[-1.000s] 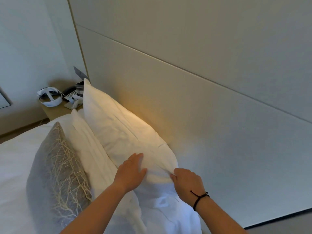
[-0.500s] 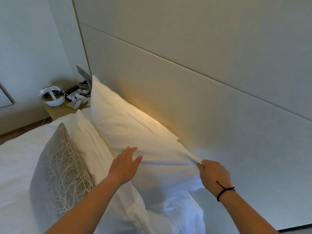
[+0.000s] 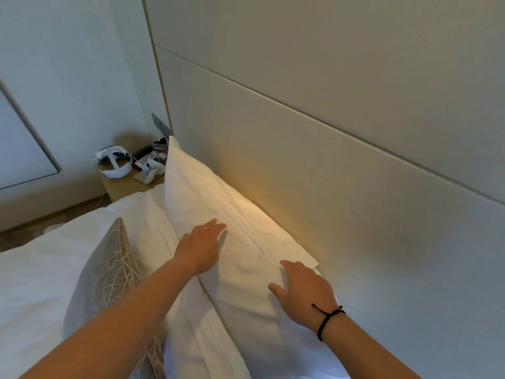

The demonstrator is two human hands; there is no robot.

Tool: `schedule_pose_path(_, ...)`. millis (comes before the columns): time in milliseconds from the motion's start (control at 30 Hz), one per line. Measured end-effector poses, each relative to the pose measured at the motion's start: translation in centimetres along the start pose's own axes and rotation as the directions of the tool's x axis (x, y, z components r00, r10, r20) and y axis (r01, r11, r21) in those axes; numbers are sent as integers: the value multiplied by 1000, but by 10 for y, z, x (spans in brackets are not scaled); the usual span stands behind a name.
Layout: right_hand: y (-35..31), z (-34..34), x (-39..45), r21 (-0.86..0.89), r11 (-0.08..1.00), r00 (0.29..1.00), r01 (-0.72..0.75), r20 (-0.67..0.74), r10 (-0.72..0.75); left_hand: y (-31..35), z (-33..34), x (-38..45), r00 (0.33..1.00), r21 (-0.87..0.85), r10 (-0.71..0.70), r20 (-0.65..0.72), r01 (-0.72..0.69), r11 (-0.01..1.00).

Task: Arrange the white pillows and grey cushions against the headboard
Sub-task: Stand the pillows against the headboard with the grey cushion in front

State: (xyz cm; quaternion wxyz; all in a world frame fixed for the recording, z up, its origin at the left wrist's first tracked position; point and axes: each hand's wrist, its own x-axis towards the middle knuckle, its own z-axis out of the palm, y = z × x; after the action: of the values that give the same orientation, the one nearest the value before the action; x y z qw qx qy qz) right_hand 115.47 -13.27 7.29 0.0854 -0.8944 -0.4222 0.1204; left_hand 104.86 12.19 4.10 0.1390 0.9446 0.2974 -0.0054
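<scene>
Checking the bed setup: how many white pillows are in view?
2. The back pillow leans against the headboard under both hands; the front pillow stands between it and the grey cushion. Others may be hidden.

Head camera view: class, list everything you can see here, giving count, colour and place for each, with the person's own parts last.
Plump fabric pillow: one, white, upright against the headboard.
Flatter fabric pillow: one, white, in front of the first.
Branch-patterned cushion: one, grey, in front of both pillows.
Padded panel headboard: one, beige, behind the pillows.
Bed linen: white, left.
Wooden bedside table: one, tan, far corner.
Plastic headset: one, white, on the bedside table.
Left hand: flat on the plump pillow.
Right hand: flat on the pillow's near end, black cord bracelet at the wrist.
</scene>
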Motion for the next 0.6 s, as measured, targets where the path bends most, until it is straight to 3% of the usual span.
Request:
schedule_pose_path(233, -24, 7, 87, 130, 991, 987, -25, 159, 4, -18, -26, 85, 976, 372, 200, 86, -218, 902)
schedule_pose_path(467, -34, 13, 130, 317, 942, 979, -107, 201, 44, -24, -34, 148, 949, 597, 262, 173, -313, 739)
schedule_pose_path(533, -37, 11, 133, 279, 956, 981, -93, 188, 40, -30, -33, 164, 964, 663, 220, 151, -264, 700)
schedule_pose_path(600, -39, 10, 136, 159, 985, 982, -65, 183, 35, -36, -33, 178, 988, 656, 119, 98, -154, 739)
